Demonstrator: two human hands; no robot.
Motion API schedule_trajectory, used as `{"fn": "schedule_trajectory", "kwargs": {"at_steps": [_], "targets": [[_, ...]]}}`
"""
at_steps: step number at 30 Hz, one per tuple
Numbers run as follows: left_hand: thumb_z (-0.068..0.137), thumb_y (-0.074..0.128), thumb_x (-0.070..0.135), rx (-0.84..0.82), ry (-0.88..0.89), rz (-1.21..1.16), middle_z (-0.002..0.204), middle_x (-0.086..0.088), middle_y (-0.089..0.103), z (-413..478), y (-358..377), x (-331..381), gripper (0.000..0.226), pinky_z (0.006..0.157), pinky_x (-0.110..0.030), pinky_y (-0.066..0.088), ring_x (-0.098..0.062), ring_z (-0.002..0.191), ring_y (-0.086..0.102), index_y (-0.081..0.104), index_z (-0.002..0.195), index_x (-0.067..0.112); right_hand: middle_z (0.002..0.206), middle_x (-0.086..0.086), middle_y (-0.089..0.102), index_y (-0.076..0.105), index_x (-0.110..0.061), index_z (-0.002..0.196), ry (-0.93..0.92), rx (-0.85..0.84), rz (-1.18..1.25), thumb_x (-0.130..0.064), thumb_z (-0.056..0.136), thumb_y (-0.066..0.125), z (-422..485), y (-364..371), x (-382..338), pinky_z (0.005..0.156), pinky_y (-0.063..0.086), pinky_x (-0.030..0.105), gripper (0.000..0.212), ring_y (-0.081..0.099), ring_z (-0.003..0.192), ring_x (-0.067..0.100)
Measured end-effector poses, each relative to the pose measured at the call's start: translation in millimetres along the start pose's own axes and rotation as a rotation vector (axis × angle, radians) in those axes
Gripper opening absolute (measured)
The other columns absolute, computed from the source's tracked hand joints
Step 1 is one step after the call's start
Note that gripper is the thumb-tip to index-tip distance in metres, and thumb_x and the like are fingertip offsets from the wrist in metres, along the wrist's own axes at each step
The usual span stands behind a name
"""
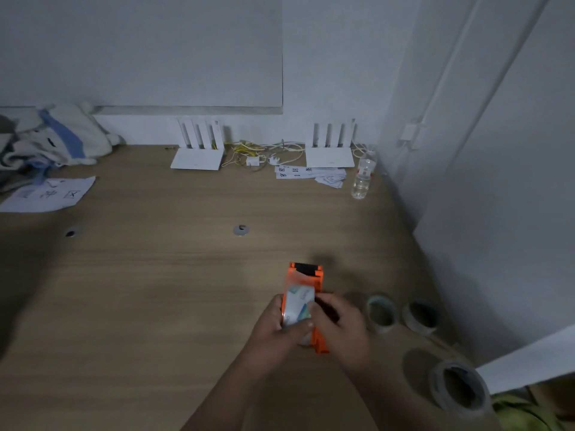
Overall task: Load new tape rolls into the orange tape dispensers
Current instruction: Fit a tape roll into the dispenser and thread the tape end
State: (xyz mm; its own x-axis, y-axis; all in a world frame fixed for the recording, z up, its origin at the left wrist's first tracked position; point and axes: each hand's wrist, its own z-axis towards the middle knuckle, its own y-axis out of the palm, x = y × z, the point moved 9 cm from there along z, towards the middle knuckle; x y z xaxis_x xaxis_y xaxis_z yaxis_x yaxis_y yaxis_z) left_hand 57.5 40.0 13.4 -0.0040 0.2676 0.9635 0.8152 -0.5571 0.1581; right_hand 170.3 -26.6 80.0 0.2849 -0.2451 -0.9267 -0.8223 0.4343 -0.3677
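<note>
An orange tape dispenser (306,275) with a black toothed blade at its far end is held above the wooden desk (155,290), right of centre. A tape roll (298,303) with a white and green label sits in its frame. My left hand (277,328) grips the roll and the dispenser's left side. My right hand (342,325) holds the dispenser's right side, fingers over the roll's edge. Three loose tape rolls stand to the right: one (381,313), a second (420,316), and a larger one (460,388) near the desk's front right corner.
Two white routers (197,158) (330,157) with a tangle of cables stand at the back wall. A clear water bottle (363,175) and paper strips (309,174) lie back right. A printed sheet (48,194) and bundled cloth (53,138) are back left.
</note>
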Motion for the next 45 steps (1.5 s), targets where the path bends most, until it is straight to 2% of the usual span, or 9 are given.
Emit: {"fn": "schedule_trajectory", "kwargs": {"at_steps": [2,4,8,11,14,22,35,40,45], "targets": [[0.072,0.075,0.015,0.011,0.012,0.008,0.100,-0.006,0.072,-3,-2,1,0.045,0.077,-0.034,0.053,-0.014,0.089,0.065,0.060,0.115,0.015,0.106,0.021,0.070,0.065,-0.019,0.095,-0.032,0.032,0.043,-0.018,0.086,0.067,3,-4,-20,0.093,0.052,0.052,0.009,0.065,0.099,0.036],[0.071,0.075,0.015,0.032,0.016,0.018,0.095,-0.006,0.070,-6,-5,2,0.043,0.074,-0.034,0.053,-0.015,0.085,0.063,0.060,0.112,0.014,0.108,0.021,0.069,0.060,-0.024,0.098,-0.073,0.022,0.038,-0.005,0.086,0.068,7,-6,-36,0.094,0.051,0.049,0.024,0.065,0.101,0.035],[0.072,0.071,0.001,0.049,0.052,0.038,0.082,0.001,0.068,-13,-4,9,0.034,0.063,-0.026,0.052,-0.009,0.072,0.062,0.060,0.102,0.010,0.101,0.005,0.072,0.067,-0.025,0.108,-0.122,0.005,-0.095,-0.014,0.083,0.072,27,0,-38,0.088,0.055,0.042,0.028,0.067,0.093,0.023],[0.069,0.071,-0.002,0.074,0.078,0.054,0.079,0.003,0.070,-16,-4,13,0.034,0.063,-0.026,0.052,-0.008,0.070,0.063,0.061,0.098,0.011,0.088,-0.007,0.074,0.073,-0.026,0.095,-0.224,0.028,-0.195,-0.022,0.081,0.074,43,3,-43,0.079,0.056,0.029,0.015,0.068,0.081,0.005],[0.068,0.069,-0.005,0.088,0.098,0.026,0.076,0.002,0.070,-19,-3,16,0.034,0.059,-0.025,0.051,-0.010,0.067,0.063,0.063,0.097,0.012,0.078,-0.004,0.076,0.076,-0.016,0.083,-0.325,0.017,-0.232,-0.018,0.082,0.072,51,5,-60,0.071,0.054,0.021,0.005,0.069,0.072,0.004],[0.062,0.076,-0.009,0.097,0.146,0.022,0.085,0.006,0.076,-26,-12,22,0.051,0.063,-0.018,0.053,-0.003,0.077,0.069,0.061,0.108,0.007,0.069,0.001,0.073,0.075,-0.013,0.075,-0.372,-0.066,-0.271,-0.025,0.086,0.067,65,4,-72,0.065,0.054,0.034,0.018,0.068,0.066,0.014],[0.073,0.083,0.009,0.264,0.189,0.075,0.084,-0.018,0.073,-17,-23,38,0.027,0.058,-0.026,0.055,-0.015,0.068,0.068,0.067,0.095,0.008,0.071,-0.001,0.074,0.076,-0.021,0.078,-0.358,-0.038,-0.246,-0.031,0.086,0.066,74,-7,-101,0.063,0.054,0.032,0.016,0.068,0.067,0.018],[0.075,0.081,0.009,0.321,0.170,0.090,0.084,-0.010,0.077,-13,-27,37,0.019,0.059,-0.020,0.054,-0.012,0.071,0.071,0.071,0.090,0.014,0.069,-0.001,0.072,0.075,-0.024,0.079,-0.367,-0.030,-0.252,-0.029,0.087,0.068,75,-8,-109,0.063,0.054,0.035,0.012,0.067,0.065,0.021],[0.072,0.084,0.009,0.244,0.156,0.104,0.091,-0.010,0.076,-16,-20,30,0.032,0.064,-0.029,0.059,-0.020,0.078,0.073,0.068,0.098,0.014,0.062,0.005,0.069,0.073,-0.015,0.071,-0.356,0.002,-0.296,-0.033,0.086,0.068,82,-15,-104,0.060,0.053,0.039,0.024,0.062,0.056,0.023]]}}
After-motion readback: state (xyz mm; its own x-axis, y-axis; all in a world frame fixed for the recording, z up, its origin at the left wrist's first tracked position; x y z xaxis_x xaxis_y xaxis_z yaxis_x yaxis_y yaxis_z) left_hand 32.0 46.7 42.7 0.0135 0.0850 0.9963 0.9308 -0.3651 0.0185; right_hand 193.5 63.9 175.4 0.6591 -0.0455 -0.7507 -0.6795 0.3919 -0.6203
